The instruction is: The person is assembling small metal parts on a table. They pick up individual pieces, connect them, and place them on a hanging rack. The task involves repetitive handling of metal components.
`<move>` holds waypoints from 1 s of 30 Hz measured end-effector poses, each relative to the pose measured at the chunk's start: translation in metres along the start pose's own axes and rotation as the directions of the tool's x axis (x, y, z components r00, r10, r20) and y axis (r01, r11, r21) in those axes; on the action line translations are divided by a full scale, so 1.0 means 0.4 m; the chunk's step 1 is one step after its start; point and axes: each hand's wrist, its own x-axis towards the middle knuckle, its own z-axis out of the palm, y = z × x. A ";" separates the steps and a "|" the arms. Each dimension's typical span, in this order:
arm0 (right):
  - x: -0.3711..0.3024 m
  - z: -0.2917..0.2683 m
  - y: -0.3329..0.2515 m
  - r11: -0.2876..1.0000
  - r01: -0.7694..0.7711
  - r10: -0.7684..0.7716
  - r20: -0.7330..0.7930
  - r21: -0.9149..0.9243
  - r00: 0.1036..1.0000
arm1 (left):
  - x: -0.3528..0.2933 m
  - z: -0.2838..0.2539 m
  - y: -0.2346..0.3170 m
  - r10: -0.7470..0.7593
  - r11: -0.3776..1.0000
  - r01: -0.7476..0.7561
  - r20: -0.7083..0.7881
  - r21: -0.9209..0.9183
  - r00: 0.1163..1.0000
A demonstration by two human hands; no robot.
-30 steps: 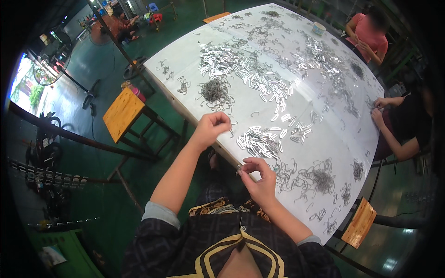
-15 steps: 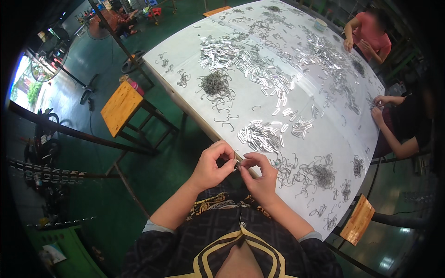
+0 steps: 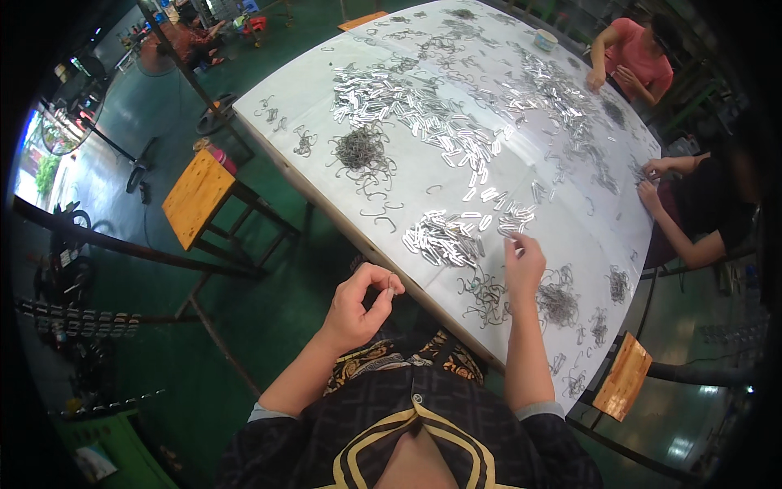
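My left hand (image 3: pixel 356 308) is held off the table's near edge, thumb and forefinger pinched on a small metal hook (image 3: pixel 392 283), mostly covered by the fingertips. My right hand (image 3: pixel 525 273) reaches over the table, fingers bent down together at the near side of a small cluster of shiny oblong metal links (image 3: pixel 516 218). What its fingertips hold, if anything, is hidden. Left of it lies a denser heap of the same links (image 3: pixel 442 239). Loose grey wire hooks (image 3: pixel 486 297) lie beside my right wrist, and a thicker hook pile (image 3: pixel 560 304) sits to its right.
The white-covered table (image 3: pixel 318 196) carries more links (image 3: pixel 391 102) and a dark hook heap (image 3: pixel 361 149). A round tub (image 3: pixel 545 40) stands far back. Two people work along the right side. Wooden stools (image 3: pixel 198 196) stand left and right (image 3: pixel 623 376).
My right hand has left my left hand and moved right and forward to the small link cluster. My left hand stays pinched, slightly lower and left. The whole view has shifted a little.
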 end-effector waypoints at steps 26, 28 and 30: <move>-0.060 0.002 -0.134 0.645 -0.415 0.089 0.477 0.641 0.875 | 0.014 0.045 -0.028 -0.011 0.999 0.010 0.045 0.031 0.999; -0.113 0.001 -0.193 0.618 -0.425 0.050 0.506 0.662 0.861 | 0.027 0.054 -0.023 0.006 0.999 -0.008 0.033 0.050 0.999; -0.148 0.006 -0.227 0.641 -0.391 0.015 0.499 0.660 0.866 | 0.036 0.056 -0.026 0.059 0.986 -0.067 0.061 0.153 0.996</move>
